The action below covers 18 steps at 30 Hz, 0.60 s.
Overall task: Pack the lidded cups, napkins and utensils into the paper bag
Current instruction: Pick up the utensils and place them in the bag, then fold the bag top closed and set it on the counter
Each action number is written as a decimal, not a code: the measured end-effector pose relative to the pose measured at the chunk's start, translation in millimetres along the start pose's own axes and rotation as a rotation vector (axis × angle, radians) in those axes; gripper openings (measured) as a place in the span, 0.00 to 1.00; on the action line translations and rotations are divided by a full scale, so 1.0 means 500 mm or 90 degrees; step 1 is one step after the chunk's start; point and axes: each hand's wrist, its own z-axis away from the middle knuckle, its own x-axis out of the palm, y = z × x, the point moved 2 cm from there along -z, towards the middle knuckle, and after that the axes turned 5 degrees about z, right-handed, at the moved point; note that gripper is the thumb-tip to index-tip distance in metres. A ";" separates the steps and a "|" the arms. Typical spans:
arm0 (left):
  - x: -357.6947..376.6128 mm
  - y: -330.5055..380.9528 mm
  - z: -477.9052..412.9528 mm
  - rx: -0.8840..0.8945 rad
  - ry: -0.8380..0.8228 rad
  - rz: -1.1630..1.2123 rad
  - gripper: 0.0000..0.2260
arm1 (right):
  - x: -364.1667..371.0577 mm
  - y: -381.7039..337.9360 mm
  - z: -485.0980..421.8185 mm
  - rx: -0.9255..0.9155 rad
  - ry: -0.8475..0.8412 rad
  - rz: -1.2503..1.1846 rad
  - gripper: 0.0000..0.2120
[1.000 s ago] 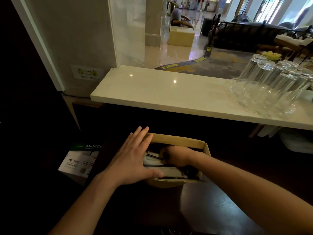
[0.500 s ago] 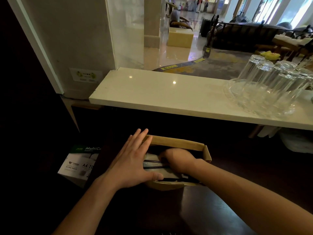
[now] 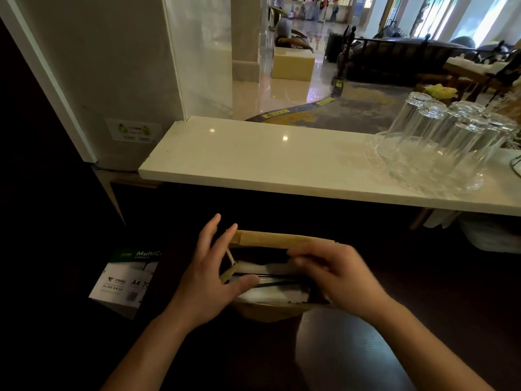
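Holding the bag: you are bracing the brown paper bag [image 3: 277, 240] with both hands on the dark, smooth wooden counter [image 3: 352, 348], near you and just below the stone ledge.
Bag material: it is showing matte kraft paper, with a folded far rim and a rectangular open mouth facing up.
Bag contents: white napkins [image 3: 270, 294] are lying flat inside, soft and pale, with thin black utensils [image 3: 270, 283] running left to right across them; I cannot tell whether any lidded cups are sitting underneath.
Left hand: your left hand [image 3: 210, 280] is spreading wide, fingers fanned along the bag's left wall and thumb pressing over the near left edge of the mouth, gripping nothing else.
Right hand: your right hand [image 3: 337, 273] is curling over the right part of the mouth, fingers bent and slightly blurred; I cannot tell whether they are pinching the rim or anything inside.
Ledge: the pale polished stone ledge [image 3: 253, 162] is stretching across the far side, glossy and reflecting two light spots.
Glasses: clear ribbed glasses [image 3: 439, 136] are standing upside down in a cluster at the far right of that ledge.
Box: a white and green paper carton [image 3: 125, 280] is sitting low at the left of the bag.
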 end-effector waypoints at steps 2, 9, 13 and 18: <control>-0.010 -0.009 0.019 0.005 0.080 0.083 0.45 | -0.037 0.006 0.043 0.017 0.136 -0.074 0.07; -0.017 -0.069 0.118 -0.062 0.121 0.128 0.42 | -0.039 0.116 0.175 0.283 0.344 -0.249 0.17; 0.009 -0.079 0.127 -0.103 0.134 0.084 0.35 | 0.018 0.134 0.190 0.297 0.174 -0.193 0.28; 0.028 -0.081 0.113 -0.055 0.207 0.055 0.27 | 0.067 0.123 0.179 0.202 0.085 -0.112 0.28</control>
